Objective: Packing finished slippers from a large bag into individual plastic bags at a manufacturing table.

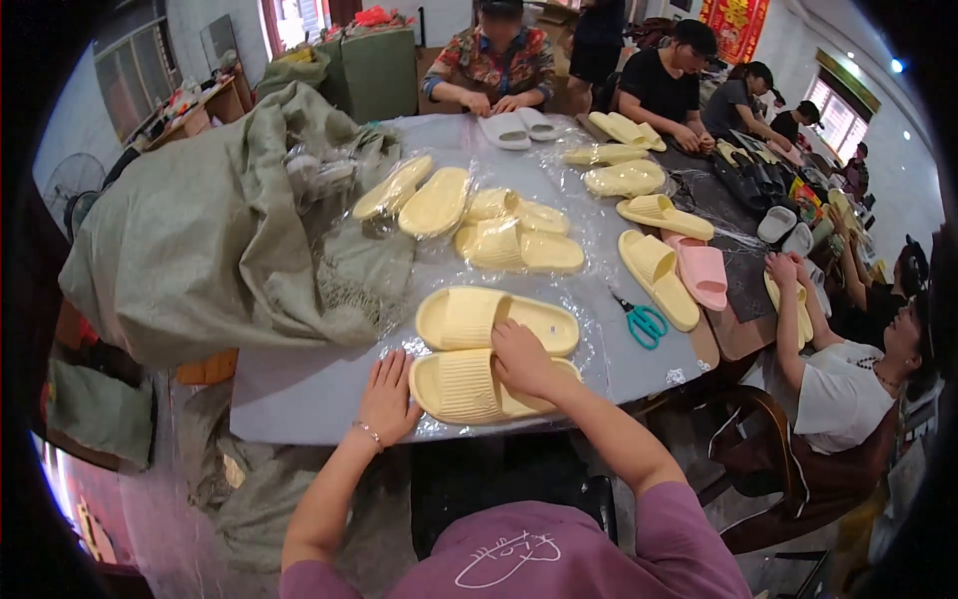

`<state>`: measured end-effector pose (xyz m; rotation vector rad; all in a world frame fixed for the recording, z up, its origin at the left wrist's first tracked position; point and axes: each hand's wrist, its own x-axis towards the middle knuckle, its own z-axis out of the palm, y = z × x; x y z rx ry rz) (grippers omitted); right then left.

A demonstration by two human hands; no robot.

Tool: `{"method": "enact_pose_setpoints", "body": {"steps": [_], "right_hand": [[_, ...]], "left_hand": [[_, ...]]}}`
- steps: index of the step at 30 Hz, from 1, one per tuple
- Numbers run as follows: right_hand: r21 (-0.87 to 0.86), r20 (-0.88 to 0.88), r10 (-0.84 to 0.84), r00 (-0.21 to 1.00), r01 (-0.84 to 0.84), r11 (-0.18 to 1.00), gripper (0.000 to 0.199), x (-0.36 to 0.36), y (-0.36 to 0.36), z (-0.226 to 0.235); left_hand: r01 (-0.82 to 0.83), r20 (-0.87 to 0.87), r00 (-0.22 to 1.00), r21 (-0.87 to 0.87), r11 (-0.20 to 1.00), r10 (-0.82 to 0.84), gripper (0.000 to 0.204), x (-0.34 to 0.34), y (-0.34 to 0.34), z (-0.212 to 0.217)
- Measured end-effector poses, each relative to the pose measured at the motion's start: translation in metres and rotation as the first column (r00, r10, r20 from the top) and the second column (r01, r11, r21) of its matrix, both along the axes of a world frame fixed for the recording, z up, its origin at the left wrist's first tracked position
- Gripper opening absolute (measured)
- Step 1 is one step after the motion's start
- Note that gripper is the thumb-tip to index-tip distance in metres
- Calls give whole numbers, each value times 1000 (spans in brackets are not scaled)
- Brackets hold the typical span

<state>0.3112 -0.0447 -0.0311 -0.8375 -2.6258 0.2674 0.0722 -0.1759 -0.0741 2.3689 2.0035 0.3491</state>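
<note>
Two pale yellow ribbed slide slippers lie side by side at the near table edge, toes to the left: the far slipper (459,317) and the near slipper (454,385). My right hand (527,361) reaches over the near slipper, its fingers curled at the strap openings where the pair meet; the fingertips are partly hidden. Flat beside the near slipper's toe rests my left hand (387,396), fingers stretched out on the table edge, a bracelet at its wrist. Clear plastic wrap (589,299) spreads around the pair.
Teal-handled scissors (646,326) lie to the right, near more yellow slippers (654,275) and a pink slipper (703,272). Wrapped yellow pairs (519,246) sit farther back. A large grey-green sack (200,235) covers the left side. Co-workers sit opposite and along the right.
</note>
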Motion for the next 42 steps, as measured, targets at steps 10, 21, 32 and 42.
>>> {"method": "enact_pose_setpoints", "body": {"steps": [10,21,32,42], "right_hand": [[-52,-198,20,980,-30,998,21,13,17,-8],[-195,-445,-194,874,117,974,30,51,53,-6],[-511,-45,-750,660,629,585,40,79,208,1],[-533,-731,-396,556,-102,840,25,43,217,123]], "left_hand": [[-121,20,992,-73,990,122,73,16,2,1],[-154,116,981,-7,988,154,62,10,9,14],[29,376,926,8,1000,-30,75,53,37,17],[13,361,932,37,999,-26,71,56,47,17]]}}
